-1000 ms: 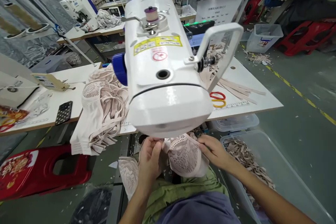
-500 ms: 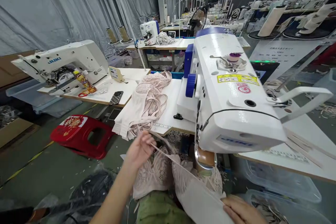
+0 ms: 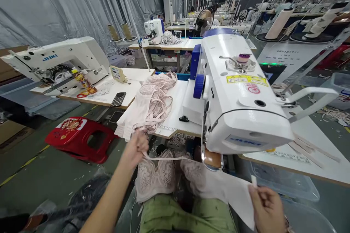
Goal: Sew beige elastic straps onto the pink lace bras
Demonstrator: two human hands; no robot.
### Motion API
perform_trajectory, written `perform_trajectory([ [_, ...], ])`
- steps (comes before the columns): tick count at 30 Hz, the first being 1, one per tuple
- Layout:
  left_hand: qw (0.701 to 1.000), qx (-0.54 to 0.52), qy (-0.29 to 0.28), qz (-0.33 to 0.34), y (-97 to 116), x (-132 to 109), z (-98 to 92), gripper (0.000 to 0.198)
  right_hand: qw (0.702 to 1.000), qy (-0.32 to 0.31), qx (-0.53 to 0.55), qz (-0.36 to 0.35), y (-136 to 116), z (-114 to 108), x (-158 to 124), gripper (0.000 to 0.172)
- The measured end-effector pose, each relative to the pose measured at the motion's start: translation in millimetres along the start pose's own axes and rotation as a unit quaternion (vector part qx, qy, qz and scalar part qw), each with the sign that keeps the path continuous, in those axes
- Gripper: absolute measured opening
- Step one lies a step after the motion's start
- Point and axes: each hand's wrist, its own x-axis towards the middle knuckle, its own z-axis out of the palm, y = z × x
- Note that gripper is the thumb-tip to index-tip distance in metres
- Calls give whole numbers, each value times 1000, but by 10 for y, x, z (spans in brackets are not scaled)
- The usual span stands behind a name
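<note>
A pale pink lace bra [image 3: 195, 174] is stretched across my lap, below the head of a white sewing machine [image 3: 246, 116]. My left hand [image 3: 138, 147] is closed round its thin strap [image 3: 164, 158], which runs taut to the right toward the lace cup. At the lower right, my right hand [image 3: 267, 204] pinches the end of the smooth bra band [image 3: 237, 191], and a small light tab sticks up above the thumb. Another lace cup [image 3: 155, 176] rests on my lap beside the stretched one; whether both belong to one bra I cannot tell.
A pile of pink bras [image 3: 153, 102] lies on the machine table left of the machine. Loose strips [image 3: 308, 147] lie on the table at right. A red stool [image 3: 79, 138] stands on the floor at left, near a second sewing machine [image 3: 60, 62]. Clear plastic bins [image 3: 287, 182] sit under the right table.
My left hand has moved left and my right hand up and to the right. The strap and band are now spread wider and lie more level.
</note>
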Motion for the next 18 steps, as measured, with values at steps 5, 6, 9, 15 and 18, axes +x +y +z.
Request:
perform_trajectory([
  [5, 975, 172, -102, -97, -842, -359, 469, 28, 966, -238, -63, -78, -468, 393, -131, 36],
  [6, 968, 191, -118, -113, -922, -443, 553, 27, 961, -259, -67, -68, -519, 423, -130, 36],
  [9, 935, 294, -168, -103, -1019, -618, 720, 22, 951, -299, -63, -47, -576, 415, -117, 38],
  [15, 811, 523, -261, -3, -1163, -622, 717, 30, 916, -354, -170, -82, -494, 220, -66, 23],
  [18, 795, 549, -252, 53, -1271, -560, 629, 17, 902, -367, -208, -94, -305, 124, 23, 22],
])
